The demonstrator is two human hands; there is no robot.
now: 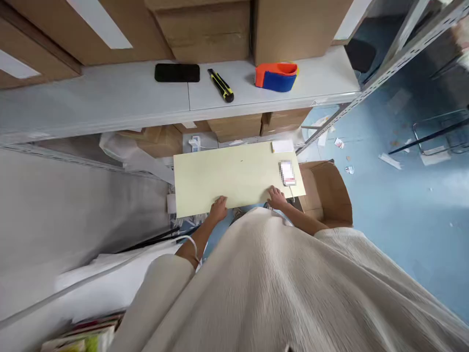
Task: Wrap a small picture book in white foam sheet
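In front of me a pale yellow rectangular board [227, 176] lies level, like a small tabletop. My left hand [219, 209] rests at its near edge, fingers on the surface, holding nothing visible. Farther right, my right hand [276, 199] also lies on the near edge with its fingers spread. Close to that hand is a phone-like device [287, 172], its screen blurred out, with a white cable [292, 194] running off the near edge. A white flat box or pad [283, 146] sits at the board's far right corner.
A grey shelf [128, 98] beyond the board holds a black phone [177, 73], a yellow-black utility knife [221, 85], an orange-and-blue strap roll [276, 77] and cardboard boxes [212, 34]. An open carton [331, 195] stands right, scraps on the blue floor [388, 220]. A cable [110, 271] crosses my left arm.
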